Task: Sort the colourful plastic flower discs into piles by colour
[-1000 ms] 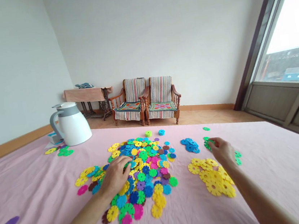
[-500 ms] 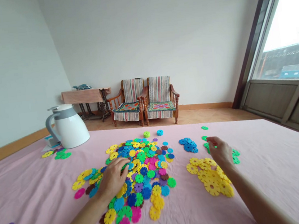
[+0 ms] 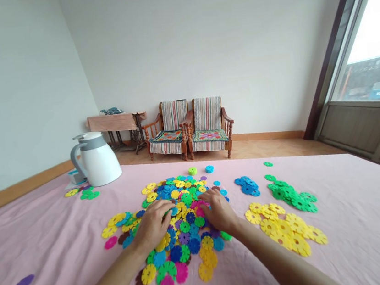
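Observation:
A mixed pile of notched plastic discs (image 3: 183,227) in several colours lies on the pink cloth. Over its left side is my left hand (image 3: 154,221), fingers bent, thumb and forefinger apart near a few discs. My right hand (image 3: 220,209) reaches over the pile's right side, fingertips close to pink discs (image 3: 198,207); its fingers are curved and apart, and no disc shows between them. To the right of that hand lie sorted groups: yellow discs (image 3: 283,228), green discs (image 3: 288,193) and blue discs (image 3: 247,185).
Behind the pile stand a small lime-green stack (image 3: 192,171) and a blue stack (image 3: 209,169). A white and grey jug (image 3: 100,160) stands at the back left, with a few discs (image 3: 88,194) before it. One purple disc (image 3: 22,284) lies far left. Two wooden armchairs (image 3: 209,126) are beyond the table.
My right hand has moved left from the green discs to the mixed pile, uncovering the green group. My left hand stays over the pile. The view has shifted slightly.

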`<state>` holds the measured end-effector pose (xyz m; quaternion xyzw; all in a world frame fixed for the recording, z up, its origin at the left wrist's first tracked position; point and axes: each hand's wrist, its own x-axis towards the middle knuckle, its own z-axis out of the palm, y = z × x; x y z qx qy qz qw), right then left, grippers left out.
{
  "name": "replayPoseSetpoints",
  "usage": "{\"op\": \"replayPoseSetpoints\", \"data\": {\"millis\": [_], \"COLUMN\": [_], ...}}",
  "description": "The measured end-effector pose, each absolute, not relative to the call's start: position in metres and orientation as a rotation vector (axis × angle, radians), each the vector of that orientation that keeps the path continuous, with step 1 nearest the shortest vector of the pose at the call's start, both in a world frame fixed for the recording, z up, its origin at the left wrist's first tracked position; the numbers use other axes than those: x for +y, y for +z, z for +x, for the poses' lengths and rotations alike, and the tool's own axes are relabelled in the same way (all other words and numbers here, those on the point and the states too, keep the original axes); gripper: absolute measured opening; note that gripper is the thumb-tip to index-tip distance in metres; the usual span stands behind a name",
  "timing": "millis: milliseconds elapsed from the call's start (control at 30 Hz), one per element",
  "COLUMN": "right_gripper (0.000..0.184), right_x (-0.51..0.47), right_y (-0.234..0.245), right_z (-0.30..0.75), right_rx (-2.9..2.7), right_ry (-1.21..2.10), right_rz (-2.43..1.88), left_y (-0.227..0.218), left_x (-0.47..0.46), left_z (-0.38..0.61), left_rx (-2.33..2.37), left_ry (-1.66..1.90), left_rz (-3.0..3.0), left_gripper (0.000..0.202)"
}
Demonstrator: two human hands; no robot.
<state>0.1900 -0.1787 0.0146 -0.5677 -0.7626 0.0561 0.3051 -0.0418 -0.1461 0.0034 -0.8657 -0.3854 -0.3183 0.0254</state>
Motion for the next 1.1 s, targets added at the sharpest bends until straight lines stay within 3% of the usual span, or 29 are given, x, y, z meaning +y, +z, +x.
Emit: {"op": "replayPoseSetpoints", "data": {"millis": [200,433,600,900,1100], "right_gripper": [0.033,0.028,0.016,0.024,0.025], "right_x": [-0.148,-0.137,-0.151,-0.182,-0.197], "right_y": [0.021,0.018,0.017,0.014,0.015], "right_z": [0.151,0.142,0.154,0.187,0.246], "right_rx": [-2.053,-1.971,-1.917,-1.752,-1.512], "right_ry": [0.159,0.152,0.211,0.231,0.197], "right_rz": [-1.579,-1.673,-1.582,-1.499,-1.66], "left_y": [0.005,0.006,0.005,0.007,0.006], "left_x": [-0.148,-0.148,-0.148,-0.149,-0.148], "left_z": [-0.042,-0.041,-0.041,-0.039,-0.039], "left_rx": [-1.198,-1.216,-1.216,-1.228,-1.218], "left_ry": [-0.976,-0.985,-0.965,-1.003,-1.012], "left_rz": [-2.7,-2.705,-2.723,-2.681,-2.656], "left_gripper": [0.025,0.025,0.025,0.024,0.023]}}
